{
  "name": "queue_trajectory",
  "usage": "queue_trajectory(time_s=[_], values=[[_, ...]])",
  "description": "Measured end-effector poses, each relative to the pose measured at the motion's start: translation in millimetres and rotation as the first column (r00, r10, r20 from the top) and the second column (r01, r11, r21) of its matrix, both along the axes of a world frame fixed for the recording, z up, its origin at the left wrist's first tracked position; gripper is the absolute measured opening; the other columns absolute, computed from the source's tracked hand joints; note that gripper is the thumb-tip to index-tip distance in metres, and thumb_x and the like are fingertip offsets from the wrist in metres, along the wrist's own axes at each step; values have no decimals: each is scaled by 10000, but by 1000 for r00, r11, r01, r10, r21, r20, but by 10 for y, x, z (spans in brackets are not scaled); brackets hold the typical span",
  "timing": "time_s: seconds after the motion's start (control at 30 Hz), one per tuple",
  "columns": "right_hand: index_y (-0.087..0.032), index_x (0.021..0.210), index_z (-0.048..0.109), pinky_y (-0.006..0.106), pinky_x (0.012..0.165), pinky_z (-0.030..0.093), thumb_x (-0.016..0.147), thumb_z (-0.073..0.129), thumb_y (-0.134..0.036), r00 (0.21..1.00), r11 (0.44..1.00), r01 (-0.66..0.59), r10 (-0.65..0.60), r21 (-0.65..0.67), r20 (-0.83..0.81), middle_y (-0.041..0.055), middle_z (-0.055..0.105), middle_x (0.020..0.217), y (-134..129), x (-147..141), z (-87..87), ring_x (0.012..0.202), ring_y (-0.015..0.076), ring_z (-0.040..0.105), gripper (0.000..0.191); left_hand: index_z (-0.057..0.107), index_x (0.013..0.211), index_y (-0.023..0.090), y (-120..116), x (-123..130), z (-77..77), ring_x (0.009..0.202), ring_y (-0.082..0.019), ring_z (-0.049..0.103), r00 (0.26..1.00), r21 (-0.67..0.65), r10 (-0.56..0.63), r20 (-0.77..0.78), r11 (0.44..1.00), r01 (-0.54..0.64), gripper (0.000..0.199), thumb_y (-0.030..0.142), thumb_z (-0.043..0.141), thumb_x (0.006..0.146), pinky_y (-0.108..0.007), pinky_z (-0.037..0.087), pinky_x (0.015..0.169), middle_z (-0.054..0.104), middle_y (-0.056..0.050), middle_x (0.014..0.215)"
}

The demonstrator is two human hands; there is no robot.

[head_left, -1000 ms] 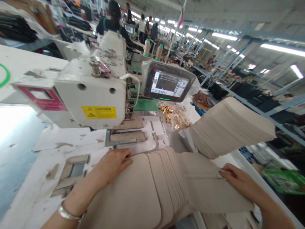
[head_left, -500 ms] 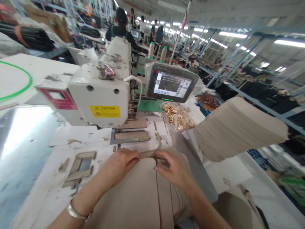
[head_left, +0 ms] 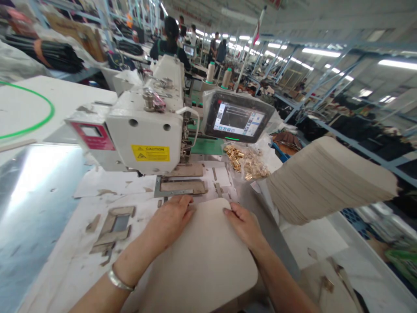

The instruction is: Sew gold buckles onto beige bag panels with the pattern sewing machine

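Just below the metal template plate [head_left: 182, 187] of the sewing machine [head_left: 143, 139], beige rounded panel [head_left: 202, 256] lying flat; left hand [head_left: 171, 221] and right hand [head_left: 243, 226] open, flat on its upper edges. Risk: skewed panel from uneven pressure.

The pale left forearm [head_left: 130, 269] and right forearm [head_left: 280, 282] reach forward and inward from the lower edge of view. Palm-down, lightly curled, the left hand [head_left: 171, 219] wears a thin silver bangle [head_left: 120, 280] at its wrist; the right hand [head_left: 243, 226] lies just to its right.
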State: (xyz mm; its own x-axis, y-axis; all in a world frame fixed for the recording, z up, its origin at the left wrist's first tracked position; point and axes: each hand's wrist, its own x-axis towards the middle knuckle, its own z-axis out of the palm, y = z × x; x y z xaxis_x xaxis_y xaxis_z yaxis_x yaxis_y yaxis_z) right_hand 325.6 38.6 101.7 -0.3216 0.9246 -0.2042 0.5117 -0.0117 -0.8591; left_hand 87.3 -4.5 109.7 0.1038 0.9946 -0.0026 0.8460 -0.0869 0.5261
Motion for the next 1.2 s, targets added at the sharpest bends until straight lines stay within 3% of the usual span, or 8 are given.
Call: queue_trajectory(time_s=[0.13,0.23,0.33,0.43,0.57,0.7,0.9,1.2], values=[[-159,817,638,261,555,413,827,508,-440,998,991,44,-39,-129,43,17,629,680,386,265,-110,609,173,575,310,627,1161,137,-19,-20,-203,1201,-267,580,996,100,-87,-35,991,91,316,166,534,860,-438,462,1062,631,-145,1270],[-159,748,616,248,536,379,817,505,-381,982,997,78,-79,13,169,16,618,659,699,306,-211,606,169,558,257,652,1160,159,-63,-2,-281,1243,-260,566,986,134,-166,-24,977,167,310,211,532,878,-436,457,1084,610,-136,1332],[-169,718,611,251,559,373,841,478,-327,946,974,78,-140,213,292,29,632,679,1002,145,-281,647,177,559,240,635,1212,178,-88,43,-311,1305,-266,524,980,160,-197,-21,967,198,347,277,544,892,-453,440,1103,591,-128,1374],[-177,711,621,260,614,384,868,496,-323,893,926,36,-199,377,404,39,641,706,1261,-127,-299,696,184,566,248,599,1278,191,-95,67,-347,1355,-289,471,983,146,-176,-44,973,181,405,299,560,890,-502,402,1128,559,-126,1417],[-187,787,665,271,669,403,907,518,-351,814,881,4,-277,473,510,51,678,785,1476,-452,-278,768,197,592,251,555,1340,178,-105,54,-402,1384,-329,426,986,120,-107,-132,985,123,474,272,576,876,-544,382,1129,511,-146,1460],[-192,875,701,286,715,418,947,496,-384,745,869,-23,-315,494,588,74,712,877,1570,-656,-245,846,214,630,290,578,1320,145,-125,76,-442,1369,-347,442,974,132,-46,-223,988,77,459,303,564,890,-526,402,1116,501,-170,1463],[-202,957,703,307,736,438,970,470,-420,707,848,-78,-324,525,628,97,725,928,1574,-815,-267,895,244,657,319,579,1308,130,-175,216,-468,1354,-346,461,953,193,35,-299,981,24,443,319,541,909,-530,434,1081,515,-182,1447],[-180,1107,661,364,764,467,997,420,-390,721,820,-176,-270,545,638,143,710,854,1400,-818,-378,846,274,675,338,584,1303,97,-201,295,-225,1201,-349,526,944,111,49,-325,994,-13,447,304,540,908,-499,469,1001,583,-175,1348]])
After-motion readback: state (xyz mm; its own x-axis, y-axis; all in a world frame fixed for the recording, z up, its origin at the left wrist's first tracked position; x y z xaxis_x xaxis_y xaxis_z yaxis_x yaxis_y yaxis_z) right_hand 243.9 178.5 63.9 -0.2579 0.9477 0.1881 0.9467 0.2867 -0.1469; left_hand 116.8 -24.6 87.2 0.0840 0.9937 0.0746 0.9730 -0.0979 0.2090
